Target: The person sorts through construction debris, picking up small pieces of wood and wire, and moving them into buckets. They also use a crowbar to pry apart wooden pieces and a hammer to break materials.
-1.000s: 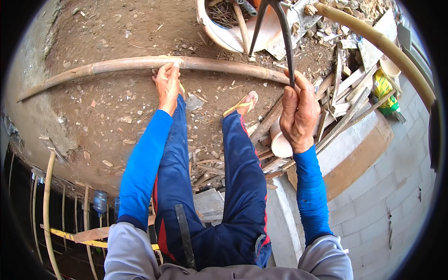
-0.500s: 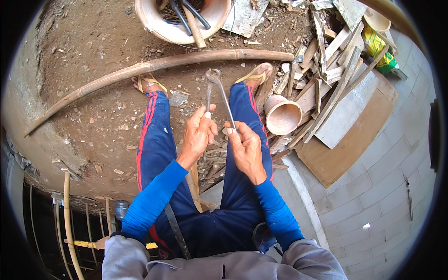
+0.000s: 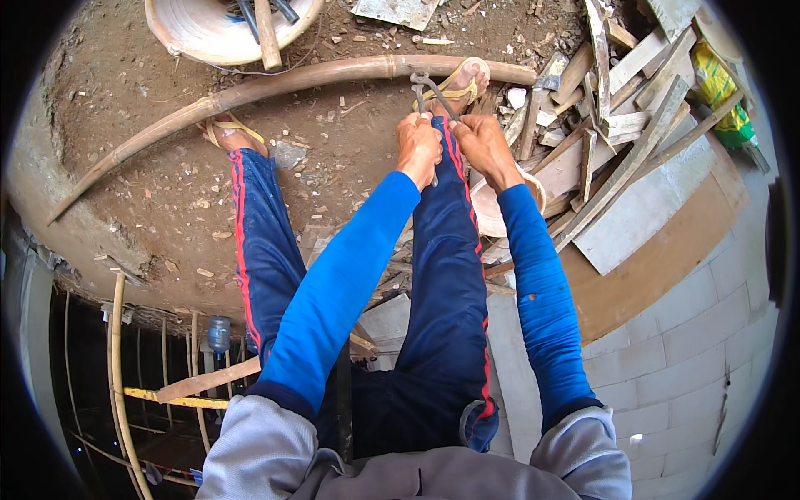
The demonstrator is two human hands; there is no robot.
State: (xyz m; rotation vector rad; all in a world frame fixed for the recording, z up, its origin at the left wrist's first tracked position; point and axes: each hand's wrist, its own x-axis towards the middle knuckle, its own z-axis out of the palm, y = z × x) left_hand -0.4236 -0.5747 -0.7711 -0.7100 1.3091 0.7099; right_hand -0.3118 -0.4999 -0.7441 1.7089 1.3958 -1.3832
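Two hands are closed on one tool: the left hand and the right hand are each wrapped around a handle of a pair of metal pincers, held over the right knee with the head pointed at the bamboo pole. The grip of both hands is pressed tight around the handles; the pincer head is seen just at the pole's near edge, though whether it touches cannot be told. The pole is laid in a long curve across the dirt floor, from the far right foot in a sandal down to the left, where it ends near the slab's rounded edge. That edge is found close below the left leg; beyond it an open drop is seen, crossed by thin bamboo scaffolding, with a plastic bottle lodged there. Open ground is left only between the legs and to the left of them. To the right, the space is blocked by a heap of scrap timber, touching a flat grey board and a brown plywood sheet. Beyond the pole, a pale bucket holding tools is set. A yellow-green bag is lodged at the far right.
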